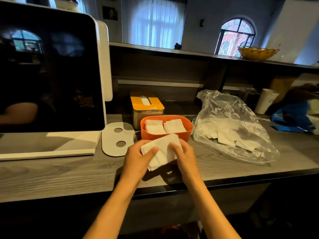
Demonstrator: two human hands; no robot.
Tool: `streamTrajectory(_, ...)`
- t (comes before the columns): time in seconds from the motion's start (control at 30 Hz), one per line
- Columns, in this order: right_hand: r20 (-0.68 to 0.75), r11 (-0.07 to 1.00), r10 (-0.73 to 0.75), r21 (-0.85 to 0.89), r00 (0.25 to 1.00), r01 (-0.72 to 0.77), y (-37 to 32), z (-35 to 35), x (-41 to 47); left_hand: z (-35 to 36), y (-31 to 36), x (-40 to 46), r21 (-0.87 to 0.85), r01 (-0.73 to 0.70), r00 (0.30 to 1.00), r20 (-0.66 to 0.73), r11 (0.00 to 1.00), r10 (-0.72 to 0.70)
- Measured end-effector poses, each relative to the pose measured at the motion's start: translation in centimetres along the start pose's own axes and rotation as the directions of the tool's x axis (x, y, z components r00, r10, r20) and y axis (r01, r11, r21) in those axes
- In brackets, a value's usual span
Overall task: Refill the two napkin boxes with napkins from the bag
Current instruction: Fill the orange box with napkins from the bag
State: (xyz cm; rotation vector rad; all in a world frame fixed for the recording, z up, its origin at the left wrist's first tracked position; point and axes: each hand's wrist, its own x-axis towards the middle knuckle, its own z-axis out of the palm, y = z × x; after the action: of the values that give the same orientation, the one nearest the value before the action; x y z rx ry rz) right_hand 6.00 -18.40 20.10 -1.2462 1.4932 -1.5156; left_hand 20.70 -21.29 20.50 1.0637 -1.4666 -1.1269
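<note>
Grey wood-grain counter, big dark screen at far left. Your left hand and right hand both clamp fingers and thumbs on a stack of white napkins, held just near of the open orange box (two piles already inside). The yellow-lidded box sits behind it; the clear bag lies right, napkins inside.

Two napkin boxes, one plastic bag, one lid, two hands
</note>
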Motion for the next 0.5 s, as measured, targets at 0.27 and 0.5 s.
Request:
streamTrajectory(0.27, -0.001, 0.991, -0.007, 0.132, 1.000, 0.007, -3.4, -0.2, 1.5, -1.1, 2.8, 1.5, -0.154, 0.090, 0.992, 0.100, 0.984, -0.075)
streamTrajectory(0.5, 0.063, 0.945, 0.292, 0.136, 0.954, -0.298, -7.4, 0.7, 3.7, 0.4, 4.6, 3.3, -0.249, 0.072, 0.986, 0.166, 0.966, -0.030)
